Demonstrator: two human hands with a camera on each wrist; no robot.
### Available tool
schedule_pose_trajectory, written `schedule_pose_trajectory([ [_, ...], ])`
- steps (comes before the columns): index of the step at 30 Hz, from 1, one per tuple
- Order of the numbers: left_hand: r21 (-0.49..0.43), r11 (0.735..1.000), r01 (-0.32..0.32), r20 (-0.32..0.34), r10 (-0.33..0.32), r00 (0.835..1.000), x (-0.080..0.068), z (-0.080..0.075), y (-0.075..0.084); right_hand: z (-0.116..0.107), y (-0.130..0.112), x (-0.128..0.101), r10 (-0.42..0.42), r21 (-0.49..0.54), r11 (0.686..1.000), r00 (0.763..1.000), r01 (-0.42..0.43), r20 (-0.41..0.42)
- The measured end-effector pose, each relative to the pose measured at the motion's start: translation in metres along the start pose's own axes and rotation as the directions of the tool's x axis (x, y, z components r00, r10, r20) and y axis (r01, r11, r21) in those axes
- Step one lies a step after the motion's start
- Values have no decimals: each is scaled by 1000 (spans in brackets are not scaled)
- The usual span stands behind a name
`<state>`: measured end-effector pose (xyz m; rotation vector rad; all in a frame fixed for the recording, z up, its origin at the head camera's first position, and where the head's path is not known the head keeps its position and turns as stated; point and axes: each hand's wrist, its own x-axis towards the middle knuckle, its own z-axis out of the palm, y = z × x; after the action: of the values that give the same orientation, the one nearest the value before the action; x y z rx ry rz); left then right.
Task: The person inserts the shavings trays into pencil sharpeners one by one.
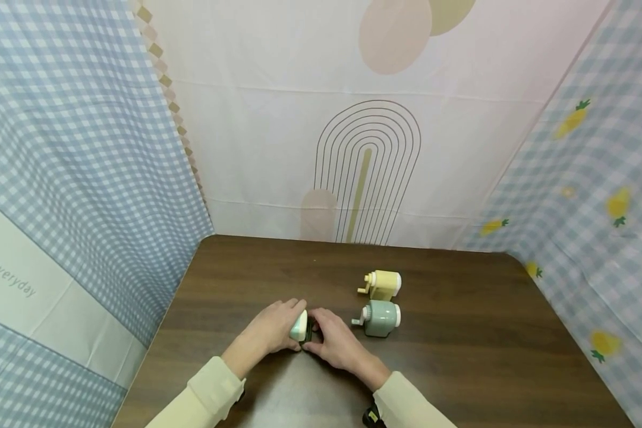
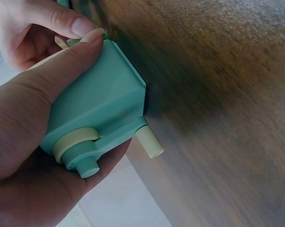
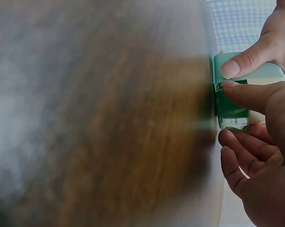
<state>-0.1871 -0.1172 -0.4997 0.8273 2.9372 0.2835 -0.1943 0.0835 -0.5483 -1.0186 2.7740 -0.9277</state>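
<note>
A mint-green hand-crank pencil sharpener (image 2: 104,85) with a cream collar and a crank handle (image 2: 149,142) is held between both hands, low over the table. My left hand (image 1: 275,327) grips its body, thumb along one side and fingers round the other. At the opposite end from the crank, my right hand (image 1: 337,342) pinches the dark see-through shavings drawer (image 3: 234,109) between thumb and fingertips. In the right wrist view, the drawer sits at the sharpener's end; how far it is pulled out I cannot tell.
Right of the hands stand a grey-green crank sharpener (image 1: 382,318) and, just behind it, a yellow one (image 1: 385,285). The brown wooden table (image 1: 460,333) reaches back to a white printed cloth (image 1: 257,148). Checked cloths hang at both sides.
</note>
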Motion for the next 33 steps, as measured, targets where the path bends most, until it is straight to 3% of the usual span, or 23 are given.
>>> schedule_pose_trajectory([
  [12,-30,1000,0,2,0,1000,0,0,-3,4,-4,8,14,1,1000,1000,-14,4],
  [22,6,1000,26,31,-26,999,3,-3,0,4,-7,10,63,-14,998,998,-63,0],
  [25,4,999,34,68,-34,997,4,-5,2,0,-6,9,66,-25,998,997,-65,30],
  [28,-61,996,64,132,-56,990,7,-11,1,-9,-7,9,58,-17,998,994,-57,89],
  [33,-171,969,176,268,-126,955,9,-23,-3,-32,-9,11,4,26,1000,977,-9,211],
])
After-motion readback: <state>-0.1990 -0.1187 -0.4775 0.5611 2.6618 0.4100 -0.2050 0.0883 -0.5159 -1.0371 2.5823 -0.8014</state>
